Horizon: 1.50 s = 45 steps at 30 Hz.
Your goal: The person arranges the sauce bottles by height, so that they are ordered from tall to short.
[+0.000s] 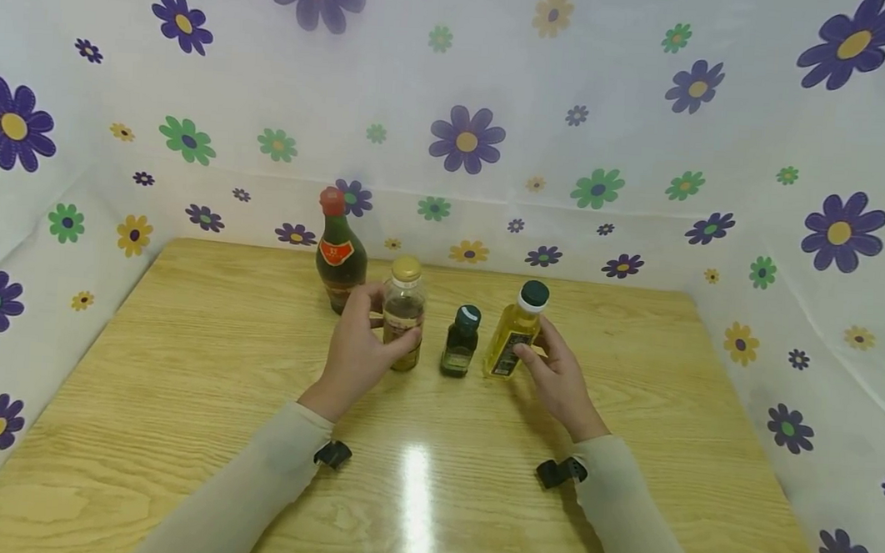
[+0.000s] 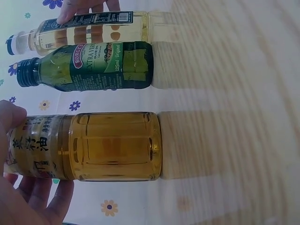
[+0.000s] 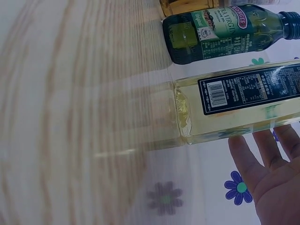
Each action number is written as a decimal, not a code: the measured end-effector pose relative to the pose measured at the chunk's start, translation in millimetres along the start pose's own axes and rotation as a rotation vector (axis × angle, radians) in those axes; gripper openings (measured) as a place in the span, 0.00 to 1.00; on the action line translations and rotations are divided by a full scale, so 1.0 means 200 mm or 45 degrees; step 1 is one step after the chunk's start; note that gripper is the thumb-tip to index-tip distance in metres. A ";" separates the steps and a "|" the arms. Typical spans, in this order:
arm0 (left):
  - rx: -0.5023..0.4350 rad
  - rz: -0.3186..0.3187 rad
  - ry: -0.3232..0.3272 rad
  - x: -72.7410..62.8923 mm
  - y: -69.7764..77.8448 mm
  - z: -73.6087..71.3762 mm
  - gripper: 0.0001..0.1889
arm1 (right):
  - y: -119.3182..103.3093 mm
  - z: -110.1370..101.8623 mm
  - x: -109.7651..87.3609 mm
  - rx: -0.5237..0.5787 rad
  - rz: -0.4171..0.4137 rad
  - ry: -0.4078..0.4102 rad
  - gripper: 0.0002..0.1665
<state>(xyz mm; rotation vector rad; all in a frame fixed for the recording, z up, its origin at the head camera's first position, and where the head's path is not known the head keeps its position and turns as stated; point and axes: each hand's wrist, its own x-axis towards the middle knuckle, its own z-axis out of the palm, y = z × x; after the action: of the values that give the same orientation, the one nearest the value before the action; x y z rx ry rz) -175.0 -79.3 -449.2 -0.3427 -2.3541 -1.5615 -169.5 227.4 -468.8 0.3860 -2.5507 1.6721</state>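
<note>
My left hand [image 1: 352, 351] grips a clear glass oil bottle [image 1: 404, 301] with a yellow cap, fingers and thumb round its labelled upper part. In the left wrist view its amber lower half stands on the table. On the other side, my right hand [image 1: 563, 387] holds a square bottle of pale yellow oil [image 1: 513, 324] with a dark green cap, thumb on its dark label. Between them stands a small green olive oil bottle [image 2: 98, 65], upright and untouched. Behind the left hand is a dark green bottle [image 1: 340, 263] with a red top, its base partly hidden.
The bottles stand on a light wooden table [image 1: 220, 365] toward its far half. A white sheet [image 1: 393, 73] printed with flowers closes off the back and both sides. Dark wrist devices [image 1: 334, 454] sit at both pale sleeves.
</note>
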 end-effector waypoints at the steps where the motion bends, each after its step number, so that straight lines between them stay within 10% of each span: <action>1: -0.006 0.000 0.001 0.00 0.00 0.00 0.34 | 0.00 0.00 0.00 -0.002 0.001 0.001 0.34; 45: 0.014 -0.054 0.228 0.20 -0.03 0.09 0.35 | 0.01 0.01 0.00 0.010 -0.022 0.010 0.32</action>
<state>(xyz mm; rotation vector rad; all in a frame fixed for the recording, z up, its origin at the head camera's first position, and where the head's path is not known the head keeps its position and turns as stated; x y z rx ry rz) -216.4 -63.8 -445.7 -0.1448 -2.2452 -1.5286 -170.0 227.6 -471.9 0.4001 -2.5287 1.6747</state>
